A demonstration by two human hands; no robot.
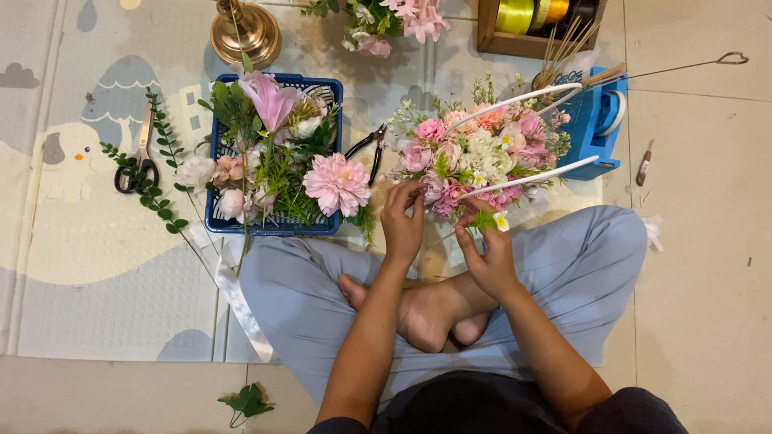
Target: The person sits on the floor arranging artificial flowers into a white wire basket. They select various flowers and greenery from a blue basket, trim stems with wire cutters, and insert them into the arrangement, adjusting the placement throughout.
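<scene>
A flower arrangement (482,153) of pink, white and peach blooms stands in front of my crossed legs, with two white handle bars arching over it. My left hand (404,219) has its fingers pinched at the arrangement's near edge, touching a pink bloom. My right hand (487,249) pinches a small sprig with a white flower and green leaves (492,219) at the arrangement's lower edge. A blue plastic basket (219,222) at my left holds several loose pink and white flowers and greenery.
Black pliers (371,145) lie between basket and arrangement. Scissors (141,161) and a leafy green stem (161,161) rest on the mat at left. A blue tape dispenser (601,120), wooden sticks, a wooden box with ribbon spools (531,20) and a brass stand (245,32) sit behind.
</scene>
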